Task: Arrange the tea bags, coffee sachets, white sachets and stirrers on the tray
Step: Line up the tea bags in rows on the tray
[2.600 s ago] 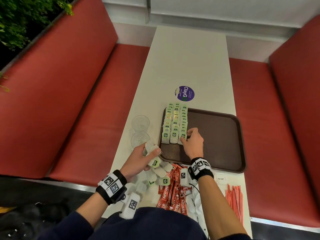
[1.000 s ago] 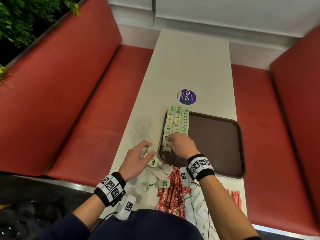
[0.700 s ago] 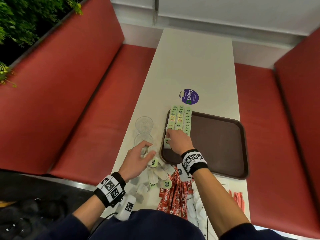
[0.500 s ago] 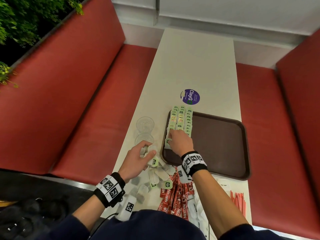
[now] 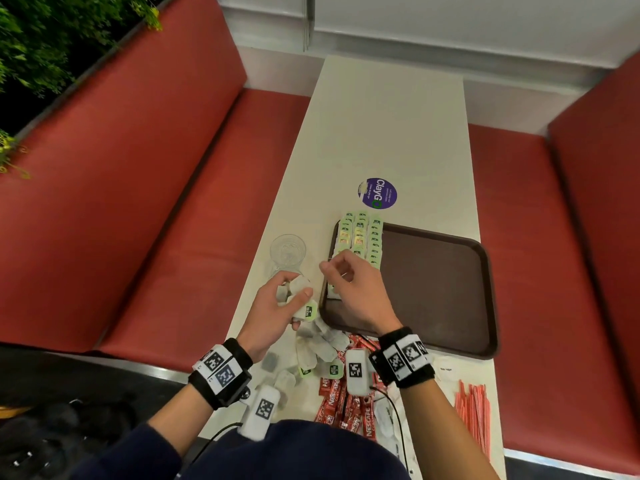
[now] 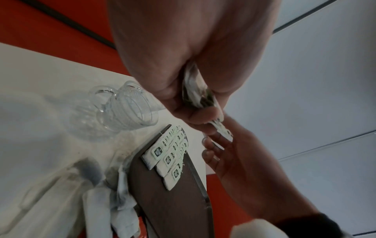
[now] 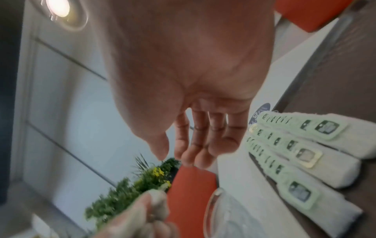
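Fingers of the right hand [image 5: 353,292], loose and empty, are lifting off the tea-bag rows [image 5: 360,237] on the tray [image 5: 450,296] toward the left hand [image 5: 277,306], which is gripping a bunch of tea bags [image 5: 299,296] beside the tray's left rim; another bag is probably coming across.

Tea bags [image 5: 360,237] line the tray's [image 5: 450,289] left edge; stirrers [image 5: 472,414] lie nearer, right.

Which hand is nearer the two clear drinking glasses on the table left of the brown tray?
Left. The left hand, gripping a bunch of tea bags, is right beside the nearer of the clear glasses. The right hand hovers over the brown tray, farther away.
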Available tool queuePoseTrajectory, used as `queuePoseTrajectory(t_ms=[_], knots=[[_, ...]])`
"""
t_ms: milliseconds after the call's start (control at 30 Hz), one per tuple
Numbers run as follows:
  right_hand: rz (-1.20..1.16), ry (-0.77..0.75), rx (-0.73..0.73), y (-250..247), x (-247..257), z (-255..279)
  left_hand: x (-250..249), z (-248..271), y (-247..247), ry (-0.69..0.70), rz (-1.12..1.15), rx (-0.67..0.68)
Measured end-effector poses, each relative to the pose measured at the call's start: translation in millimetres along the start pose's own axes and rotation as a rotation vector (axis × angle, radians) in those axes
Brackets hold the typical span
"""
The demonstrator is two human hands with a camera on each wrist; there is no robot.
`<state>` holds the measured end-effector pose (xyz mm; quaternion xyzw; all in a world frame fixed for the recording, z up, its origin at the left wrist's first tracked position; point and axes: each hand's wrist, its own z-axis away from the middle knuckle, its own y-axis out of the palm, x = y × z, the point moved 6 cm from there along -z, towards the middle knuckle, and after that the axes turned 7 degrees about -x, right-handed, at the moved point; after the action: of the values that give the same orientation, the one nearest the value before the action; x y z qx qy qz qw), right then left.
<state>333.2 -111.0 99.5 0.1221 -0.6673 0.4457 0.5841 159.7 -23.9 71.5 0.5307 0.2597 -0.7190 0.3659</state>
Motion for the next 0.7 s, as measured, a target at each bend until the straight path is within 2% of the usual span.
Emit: queuePoseTrajectory(t_ms=[133,200,400,700], knots=[[-0.153,0.126,0.209,0,7,28,1,-6,1,0.006,0.045,-0.057],[-0.166,0.145,0.255,4,6,36,0,-7,5,0.015,0.062,-0.06],[-0.123,0.112,0.142,-7,6,34,-9,-1,14,0.03,0.077,-0.047],[-0.106,0.101,-0.003,-57,5,8,-6,4,13,0.011,0.09,0.03]])
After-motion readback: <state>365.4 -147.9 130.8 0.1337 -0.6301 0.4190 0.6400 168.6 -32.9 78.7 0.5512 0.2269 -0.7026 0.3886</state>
